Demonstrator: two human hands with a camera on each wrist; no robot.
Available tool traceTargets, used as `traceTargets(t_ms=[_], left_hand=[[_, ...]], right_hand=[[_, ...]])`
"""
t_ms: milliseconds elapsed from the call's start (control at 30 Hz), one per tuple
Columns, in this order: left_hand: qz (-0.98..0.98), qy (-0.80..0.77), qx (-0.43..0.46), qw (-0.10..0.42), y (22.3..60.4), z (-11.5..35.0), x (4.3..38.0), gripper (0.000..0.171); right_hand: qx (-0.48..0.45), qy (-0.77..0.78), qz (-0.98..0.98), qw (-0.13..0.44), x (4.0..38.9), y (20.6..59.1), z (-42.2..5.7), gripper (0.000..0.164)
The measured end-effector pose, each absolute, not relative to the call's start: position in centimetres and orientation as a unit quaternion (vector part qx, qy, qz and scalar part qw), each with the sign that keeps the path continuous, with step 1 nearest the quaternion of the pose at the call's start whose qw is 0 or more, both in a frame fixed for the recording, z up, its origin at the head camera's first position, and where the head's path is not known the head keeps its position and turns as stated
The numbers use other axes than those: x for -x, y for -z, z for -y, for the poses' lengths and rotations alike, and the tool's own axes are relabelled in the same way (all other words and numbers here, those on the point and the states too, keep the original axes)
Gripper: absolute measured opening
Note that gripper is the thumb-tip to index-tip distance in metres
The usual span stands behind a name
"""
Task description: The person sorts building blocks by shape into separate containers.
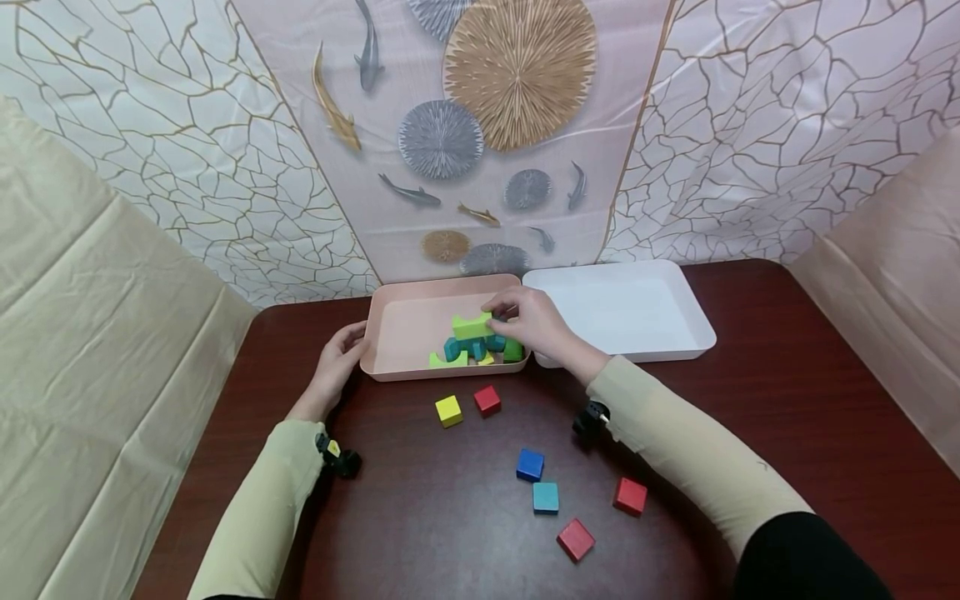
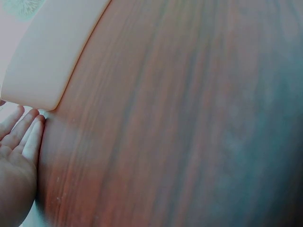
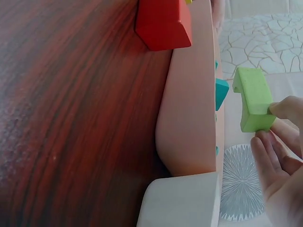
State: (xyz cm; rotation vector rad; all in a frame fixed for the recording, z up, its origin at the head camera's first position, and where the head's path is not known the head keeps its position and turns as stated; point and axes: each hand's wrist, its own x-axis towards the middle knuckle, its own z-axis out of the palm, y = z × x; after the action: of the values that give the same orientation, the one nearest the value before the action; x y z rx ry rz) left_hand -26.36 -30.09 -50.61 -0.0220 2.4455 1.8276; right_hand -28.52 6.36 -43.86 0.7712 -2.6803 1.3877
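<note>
My right hand [image 1: 531,319] pinches a light green arch block [image 1: 471,327] between thumb and fingers, above the right half of the pink tray [image 1: 397,333]. In the right wrist view the same arch block [image 3: 255,99] is held clear of the tray wall. Beneath it in the tray lie teal blocks [image 1: 454,348], another light green arch block [image 1: 442,361], a darker green block [image 1: 513,351] and a bit of yellow. My left hand [image 1: 336,367] rests at the tray's left end, its fingers extended against the outer wall in the left wrist view.
A white tray [image 1: 615,308] stands to the right, beside the pink one. In front on the dark table lie a yellow cube [image 1: 448,411], red cubes [image 1: 487,401], a blue cube [image 1: 530,465] and a teal cube [image 1: 546,498]. A patterned cloth [image 1: 480,167] hangs behind the trays.
</note>
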Motion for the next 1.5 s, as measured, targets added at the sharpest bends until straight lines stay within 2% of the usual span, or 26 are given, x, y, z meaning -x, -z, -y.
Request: traceTargets(t_ms=[833,1500], left_hand=[[-0.797,-0.602,0.014,0.042,50.6,29.9,26.4,0.054],[-0.803,-0.594,0.012,0.040,50.7,30.1,26.5,0.054]], right_hand=[[-0.188,-0.407,0.894,-0.014,30.5,44.6,-4.8,0.028],[-0.140,-0.435,0.889,-0.034,31.2,45.9,-4.6,0.027]])
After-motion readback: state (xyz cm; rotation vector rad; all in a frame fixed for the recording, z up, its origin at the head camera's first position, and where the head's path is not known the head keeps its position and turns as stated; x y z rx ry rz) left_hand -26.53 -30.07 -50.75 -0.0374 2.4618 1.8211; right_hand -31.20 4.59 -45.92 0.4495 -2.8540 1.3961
